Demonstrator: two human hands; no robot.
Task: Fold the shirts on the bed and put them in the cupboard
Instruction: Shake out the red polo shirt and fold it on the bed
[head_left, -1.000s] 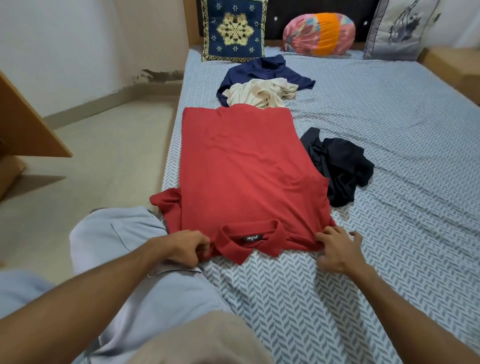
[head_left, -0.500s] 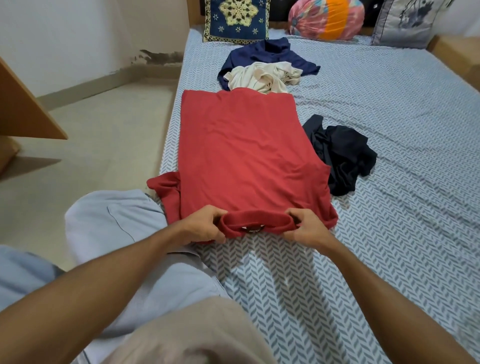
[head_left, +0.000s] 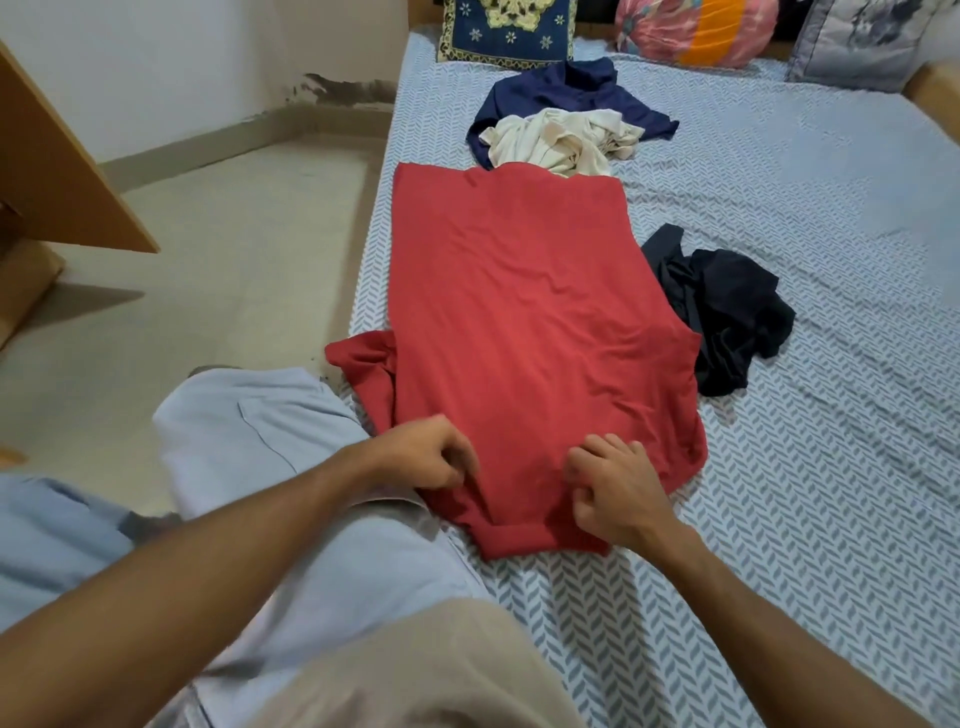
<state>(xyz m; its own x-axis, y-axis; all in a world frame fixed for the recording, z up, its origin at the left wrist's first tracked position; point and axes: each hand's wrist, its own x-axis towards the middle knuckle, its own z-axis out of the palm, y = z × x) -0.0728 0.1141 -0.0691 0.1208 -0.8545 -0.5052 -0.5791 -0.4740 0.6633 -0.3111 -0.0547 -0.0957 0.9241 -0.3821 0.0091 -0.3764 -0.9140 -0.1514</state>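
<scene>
The red shirt (head_left: 530, 332) lies flat on the bed (head_left: 779, 467), lengthwise, with its near edge turned under at the person's side and one sleeve bunched out at its left edge; the left hand (head_left: 426, 457) rests on the shirt's near left corner, fingers curled and pinching the fabric; the right hand (head_left: 618, 493) rests on the near right part, fingers curled down onto the cloth, though whether they pinch it cannot be told; a cream shirt (head_left: 561, 137) lies crumpled at the red shirt's far edge, touching it, and on top of a navy shirt (head_left: 561, 88); a black shirt (head_left: 727, 317) lies crumpled just beside the red shirt's right edge; three pillows (head_left: 509, 26) stand along the head of the bed.
</scene>
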